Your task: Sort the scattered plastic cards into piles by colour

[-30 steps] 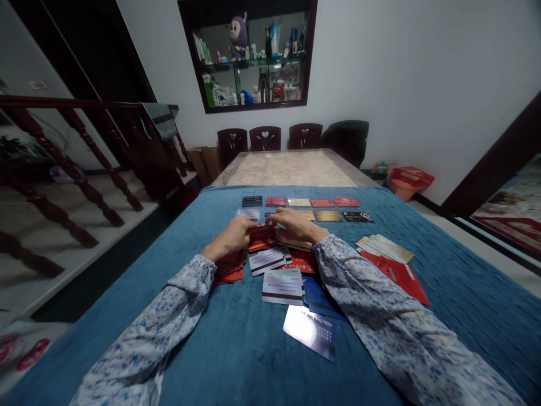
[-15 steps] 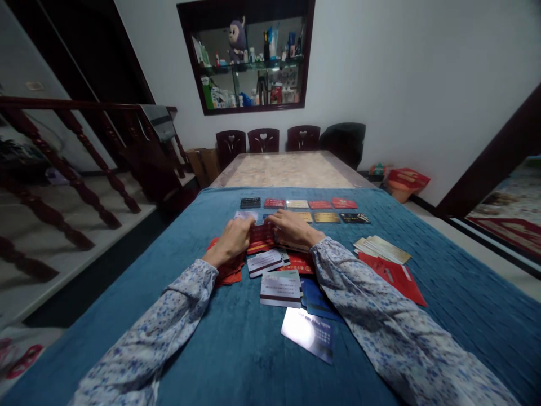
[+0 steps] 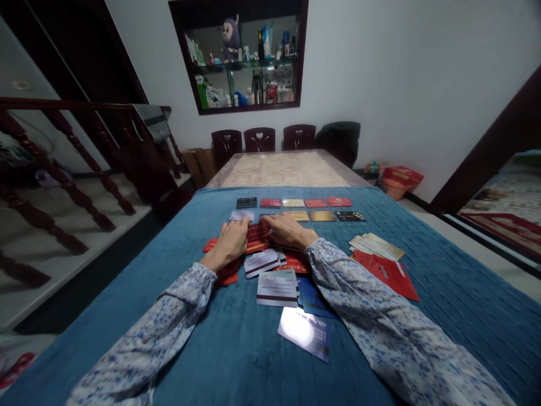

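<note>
My left hand [image 3: 230,242] is closed with its fingertips at the left edge of a dark red card [image 3: 257,237]. From the other side my right hand [image 3: 285,230] pinches the same card's right edge. Part of the card is covered by the fingers. Beneath my left wrist lie orange-red paper pieces [image 3: 228,277], partly hidden. Nearer me is a loose pile: a white card [image 3: 262,263] with a dark stripe, a pale green-grey card [image 3: 276,286], a blue card [image 3: 315,298] and a shiny silver card [image 3: 304,332]. A red card [image 3: 296,261] is half covered by my right forearm.
Two rows of cards lie beyond my hands, including a black card [image 3: 247,203] and a gold card [image 3: 322,216]. To the right are a fan of pale cards [image 3: 376,246] and a red envelope [image 3: 386,273]. A blue cloth [image 3: 203,349] covers the table's near part; chairs [image 3: 259,140] stand behind.
The view has shifted slightly, so everything sits a little further left. Both hands stay on the dark red card, which shows a bit more of its face between them.
</note>
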Available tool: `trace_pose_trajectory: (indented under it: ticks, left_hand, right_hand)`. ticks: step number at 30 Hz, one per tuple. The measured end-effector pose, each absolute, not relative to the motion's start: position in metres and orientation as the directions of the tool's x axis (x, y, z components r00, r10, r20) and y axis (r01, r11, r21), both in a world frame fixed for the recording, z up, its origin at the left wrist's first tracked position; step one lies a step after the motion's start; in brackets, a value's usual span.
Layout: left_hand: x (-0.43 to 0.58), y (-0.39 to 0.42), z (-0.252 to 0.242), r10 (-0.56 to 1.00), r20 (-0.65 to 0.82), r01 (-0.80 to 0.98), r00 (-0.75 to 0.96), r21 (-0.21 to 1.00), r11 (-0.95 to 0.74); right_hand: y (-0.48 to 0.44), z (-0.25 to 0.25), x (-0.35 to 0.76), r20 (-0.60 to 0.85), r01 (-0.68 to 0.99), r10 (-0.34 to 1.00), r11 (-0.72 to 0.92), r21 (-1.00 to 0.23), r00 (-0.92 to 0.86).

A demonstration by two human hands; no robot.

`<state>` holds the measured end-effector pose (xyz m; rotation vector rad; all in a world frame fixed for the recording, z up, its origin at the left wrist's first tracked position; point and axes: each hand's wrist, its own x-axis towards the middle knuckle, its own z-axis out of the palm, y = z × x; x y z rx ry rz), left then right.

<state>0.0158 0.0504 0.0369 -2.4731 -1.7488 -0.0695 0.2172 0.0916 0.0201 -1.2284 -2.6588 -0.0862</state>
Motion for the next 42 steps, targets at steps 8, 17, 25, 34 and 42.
trace_pose_trajectory:
  ticks: [8,17,25,34,42]
  left_hand:
    - [0.013,0.055,0.03,0.932,0.123,0.94,0.34,-0.053,-0.336]
    - [0.01,0.059,0.026,0.906,0.176,0.923,0.385,-0.064,-0.38]
    - [0.011,0.054,0.035,0.918,0.16,0.932,0.363,-0.041,-0.361]
    - [0.011,0.049,0.044,0.923,0.105,0.928,0.37,0.01,-0.373]
    - [0.008,0.052,0.04,0.924,0.115,0.93,0.366,-0.015,-0.366]
  right_hand:
    - [0.093,0.014,0.214,0.218,0.778,0.777,0.62,-0.102,-0.59]
    - [0.102,0.006,0.218,0.293,0.723,0.731,0.673,-0.156,-0.616]
    - [0.1,0.008,0.218,0.297,0.708,0.71,0.693,-0.133,-0.639]
    - [0.094,0.012,0.215,0.277,0.725,0.719,0.681,-0.1,-0.637]
    - [0.098,0.009,0.216,0.285,0.708,0.696,0.702,-0.076,-0.659]
